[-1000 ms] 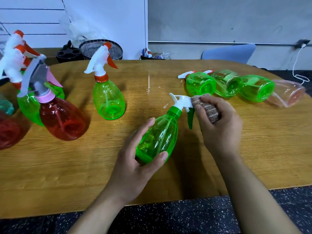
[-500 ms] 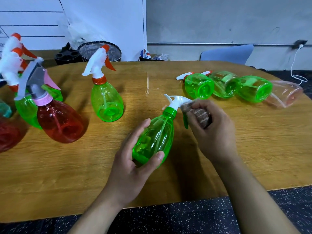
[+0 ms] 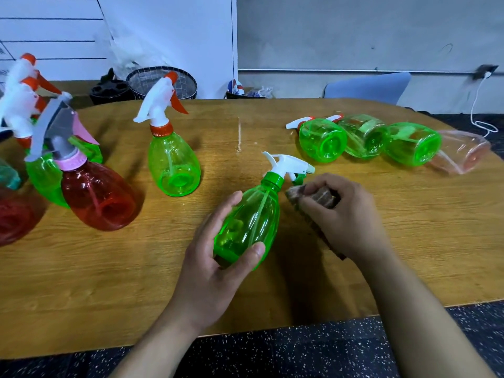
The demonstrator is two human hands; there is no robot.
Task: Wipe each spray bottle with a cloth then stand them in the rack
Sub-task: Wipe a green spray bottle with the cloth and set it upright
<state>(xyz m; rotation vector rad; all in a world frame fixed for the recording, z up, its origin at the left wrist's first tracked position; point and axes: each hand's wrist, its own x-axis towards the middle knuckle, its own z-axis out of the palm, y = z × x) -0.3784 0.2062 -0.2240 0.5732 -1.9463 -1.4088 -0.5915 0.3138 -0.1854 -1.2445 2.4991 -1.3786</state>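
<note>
On the wooden surface [image 3: 409,241], the left hand [image 3: 215,268] grips the tilted bottle [image 3: 249,222]; right fingers [image 3: 313,190] pinch the cloth [image 3: 321,197] beside its neck; a hard wipe could twist it loose.

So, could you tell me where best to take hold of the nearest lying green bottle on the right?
Probably round the belly of that bottle, coming from above: it lies on its side, base toward the camera, another bottle close against its right.
</note>
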